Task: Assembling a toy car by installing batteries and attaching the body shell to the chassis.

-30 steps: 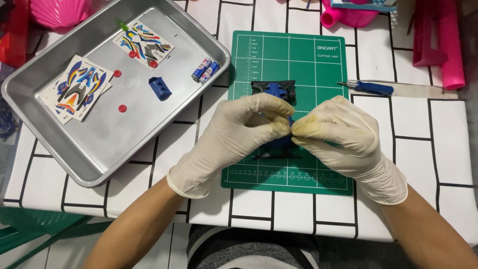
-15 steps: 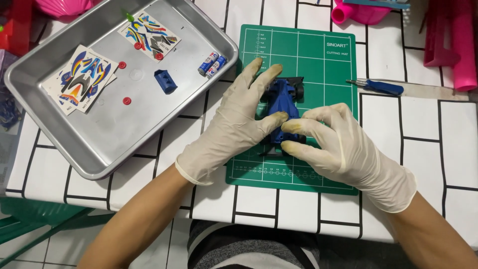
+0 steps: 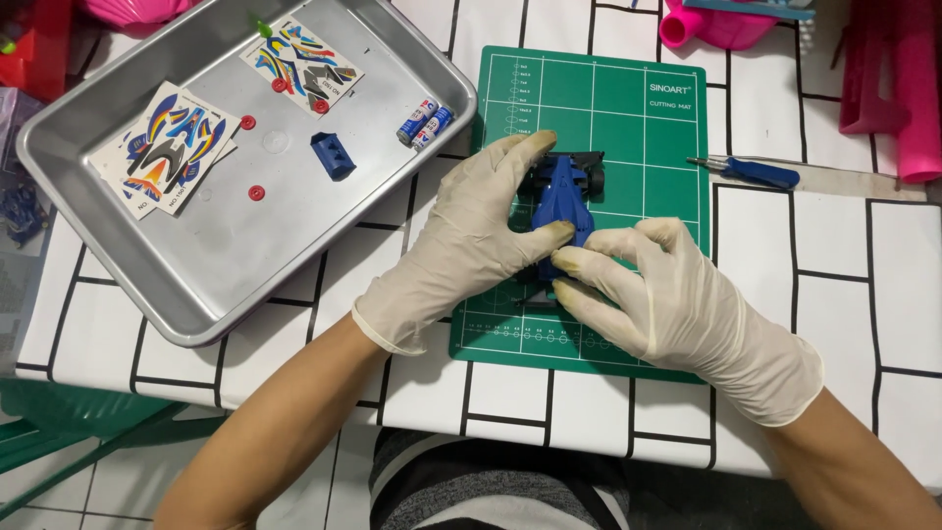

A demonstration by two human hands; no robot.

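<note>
**Both gloved hands closed on blue toy car over cutting mat**

Left hand (image 3: 471, 236): cream latex glove, slightly wrinkled, fingertips smudged dark. Fingers (image 3: 520, 152) curl over the left flank of the blue toy car (image 3: 561, 196); thumb presses its side. Grip is partly closed, grasping the body.

Right hand (image 3: 677, 294): same glove type. Thumb and forefinger pinch the car's near end; remaining fingers lie loosely bent on the mat.

Car: glossy moulded blue plastic shell, narrow and tapered, with black parts at its far end. It sits at the middle of the green cutting mat (image 3: 638, 118), a matte sheet with a white printed grid, lying at the centre of the worktop (image 3: 844, 255), which has a white surface with black brick-pattern lines.

Left part of worktop: dull metal tray (image 3: 196, 285) with rounded corners. It holds two multicoloured sticker sheets (image 3: 167, 147), a small blue plastic block (image 3: 334, 154), red discs (image 3: 256, 192), and two small cylindrical batteries (image 3: 424, 123) at its right rim.

Right of mat: blue-handled screwdriver (image 3: 756, 173).
</note>
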